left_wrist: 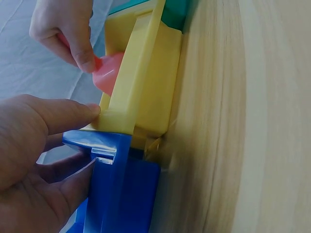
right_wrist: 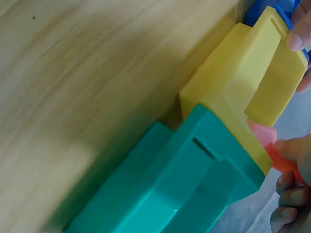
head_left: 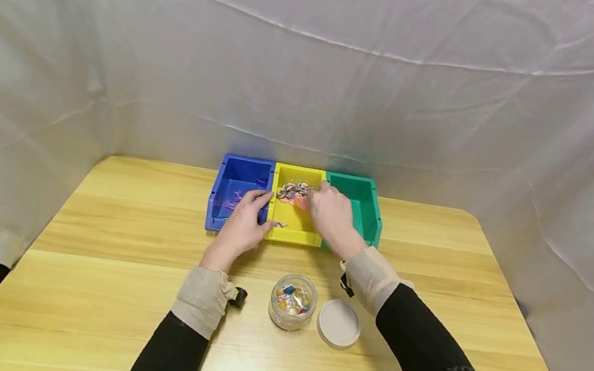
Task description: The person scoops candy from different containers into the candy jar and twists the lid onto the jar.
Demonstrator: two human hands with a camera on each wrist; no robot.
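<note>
Nearest me, the open jar (head_left: 293,301) of mixed clips and its lid (head_left: 338,322) sit on the table (head_left: 89,283). Beyond, my left hand (head_left: 243,222) grips the blue bin (head_left: 233,192) at the yellow bin's (head_left: 291,226) wall, steadying it. My right hand (head_left: 332,212) pinches a pink scoop (left_wrist: 109,73) over the clip pile (head_left: 292,192); sorting step, I judge, and the next move needs a clean lift without spilling.

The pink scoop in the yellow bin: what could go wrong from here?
1. The right hand only pinches the pink scoop by its handle; it may tip and spill clips.
2. The left hand grips the wall between blue bin and yellow bin; a push may shift them.
3. The open jar stands near both sleeves and could be knocked.
</note>
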